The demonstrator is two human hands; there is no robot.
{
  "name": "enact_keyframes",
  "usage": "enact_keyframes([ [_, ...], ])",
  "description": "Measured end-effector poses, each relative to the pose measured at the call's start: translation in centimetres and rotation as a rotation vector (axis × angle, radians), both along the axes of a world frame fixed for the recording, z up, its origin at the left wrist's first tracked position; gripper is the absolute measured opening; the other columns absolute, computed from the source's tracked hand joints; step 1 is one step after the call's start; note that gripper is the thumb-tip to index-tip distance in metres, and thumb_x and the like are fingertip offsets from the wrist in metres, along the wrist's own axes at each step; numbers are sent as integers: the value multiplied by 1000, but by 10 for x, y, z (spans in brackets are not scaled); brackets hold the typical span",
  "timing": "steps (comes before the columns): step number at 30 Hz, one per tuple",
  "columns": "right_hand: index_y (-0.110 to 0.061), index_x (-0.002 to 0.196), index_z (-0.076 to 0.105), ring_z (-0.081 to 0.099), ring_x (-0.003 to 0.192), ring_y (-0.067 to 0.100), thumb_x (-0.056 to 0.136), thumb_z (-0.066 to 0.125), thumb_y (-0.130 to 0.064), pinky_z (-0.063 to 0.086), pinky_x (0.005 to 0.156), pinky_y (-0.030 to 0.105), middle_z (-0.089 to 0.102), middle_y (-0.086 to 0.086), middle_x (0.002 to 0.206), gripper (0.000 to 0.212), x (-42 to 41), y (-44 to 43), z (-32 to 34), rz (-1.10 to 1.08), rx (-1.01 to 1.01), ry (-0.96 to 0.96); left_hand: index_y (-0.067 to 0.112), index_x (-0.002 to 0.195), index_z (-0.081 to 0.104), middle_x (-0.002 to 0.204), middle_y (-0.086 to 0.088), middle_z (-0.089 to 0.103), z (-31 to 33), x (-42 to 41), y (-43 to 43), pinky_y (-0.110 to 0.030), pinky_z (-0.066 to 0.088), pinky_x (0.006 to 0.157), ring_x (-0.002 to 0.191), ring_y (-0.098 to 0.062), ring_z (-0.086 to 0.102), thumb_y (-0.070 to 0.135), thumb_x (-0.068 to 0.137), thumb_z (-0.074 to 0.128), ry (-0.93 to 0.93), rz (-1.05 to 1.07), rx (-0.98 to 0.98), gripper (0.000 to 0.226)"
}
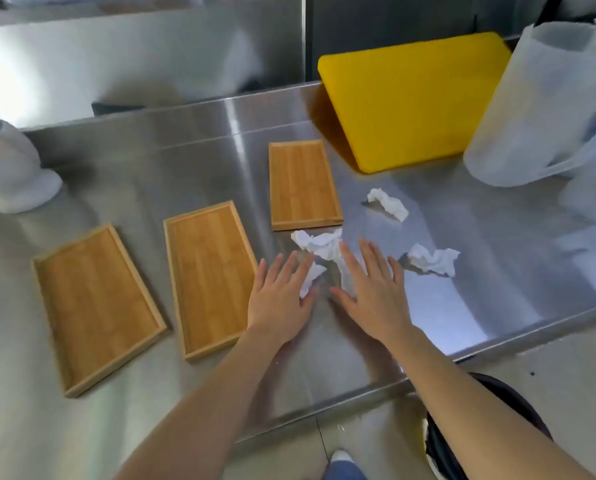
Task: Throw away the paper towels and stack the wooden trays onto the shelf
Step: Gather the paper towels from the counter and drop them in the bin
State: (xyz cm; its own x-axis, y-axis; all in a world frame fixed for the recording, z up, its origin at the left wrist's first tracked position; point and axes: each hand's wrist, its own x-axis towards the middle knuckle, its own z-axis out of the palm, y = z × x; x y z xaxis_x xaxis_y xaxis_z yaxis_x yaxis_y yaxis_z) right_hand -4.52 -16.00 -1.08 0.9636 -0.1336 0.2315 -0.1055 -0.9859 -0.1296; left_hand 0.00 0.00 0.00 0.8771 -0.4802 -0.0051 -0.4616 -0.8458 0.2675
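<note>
Three wooden trays lie flat on the steel table: a left tray [97, 306], a middle tray [210, 277] and a far tray [303, 184]. Crumpled white paper towels lie to their right: one [321, 245] just beyond my fingertips, one [387, 203] farther back and one [434, 260] to the right. My left hand [280, 299] and my right hand [371, 292] hover side by side, palms down, fingers spread, holding nothing. A strip of towel [308, 278] shows between them, partly under my fingers.
A yellow cutting board [411, 102] leans against the back wall. A translucent plastic container [539, 105] stands at the right, white objects [9, 168] at the left. A black bin [518, 410] sits on the floor below the steel table's front edge [324, 412].
</note>
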Motion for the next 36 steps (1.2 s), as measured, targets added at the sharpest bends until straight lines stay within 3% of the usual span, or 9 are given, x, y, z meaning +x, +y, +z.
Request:
enact_keyframes([
  [6, -21, 131, 44, 55, 119, 32, 84, 52, -37, 47, 90, 45, 57, 15, 131, 50, 1, 2, -21, 10, 53, 31, 31, 141, 31, 154, -1, 28, -19, 5, 0, -39, 3, 117, 143, -20, 19, 33, 100, 29, 4, -63, 44, 42],
  [10, -11, 95, 63, 64, 83, 34, 78, 61, -11, 51, 69, 39, 67, 14, 96, 17, 6, 2, -26, 90, 43, 26, 18, 124, 54, 135, -5, 54, -21, 13, 0, -33, 35, 104, 126, -24, 46, 10, 94, 43, -12, -67, -76, 34],
  [12, -5, 89, 62, 63, 78, 36, 78, 59, 0, 51, 67, 40, 66, 16, 90, 12, 10, 2, -18, 83, 114, 50, 13, 115, 60, 120, -8, 62, -18, 13, 2, -35, 43, 92, 112, -27, 54, -2, 85, 47, -1, -43, -197, 36],
  [16, -1, 105, 54, 62, 80, 36, 95, 43, -18, 42, 65, 34, 66, 18, 89, 23, 27, 1, 11, -76, 383, 15, 3, 111, 59, 107, -18, 60, -13, 14, 3, -39, 48, 84, 97, -33, 56, -15, 78, 48, -14, 47, -369, 39],
  [19, -9, 125, 47, 65, 74, 35, 92, 44, -39, 38, 60, 30, 69, 16, 79, 44, 49, 1, 27, -69, 310, -45, 1, 104, 58, 96, -17, 59, -8, 15, 1, -36, 47, 70, 84, -31, 56, 3, 88, 49, -72, 115, -420, 18],
  [23, -25, 139, 29, 63, 92, 34, 93, 44, -40, 39, 67, 32, 69, 14, 103, 51, 80, 0, 31, -28, 162, 162, 2, 87, 55, 85, -13, 56, -3, 20, 2, -29, 35, 58, 70, -26, 50, 19, 89, 57, -95, 195, -393, 17],
  [26, -26, 131, 42, 60, 99, 34, 94, 39, -40, 39, 69, 33, 66, 14, 110, 39, 93, -2, 21, 4, 146, 264, 3, 76, 54, 77, -6, 45, 0, 26, 4, -28, 30, 52, 63, -19, 40, 22, 86, 61, -120, 250, -370, 23],
  [29, -13, 105, 57, 61, 92, 35, 95, 41, -32, 35, 66, 32, 67, 15, 103, 27, 98, -7, 15, 45, 152, 260, 1, 68, 56, 77, -2, 40, 3, 31, 4, -24, 27, 50, 62, -16, 38, 21, 86, 63, -132, 233, -368, 28],
  [36, -4, 91, 57, 59, 74, 31, 91, 49, -37, 35, 58, 30, 67, 16, 83, 34, 83, -45, 51, -172, 407, -170, 2, 79, 53, 88, -3, 43, 23, 42, -41, -34, 37, 57, 68, -22, 43, 14, 92, 52, -36, 189, -433, 17],
])
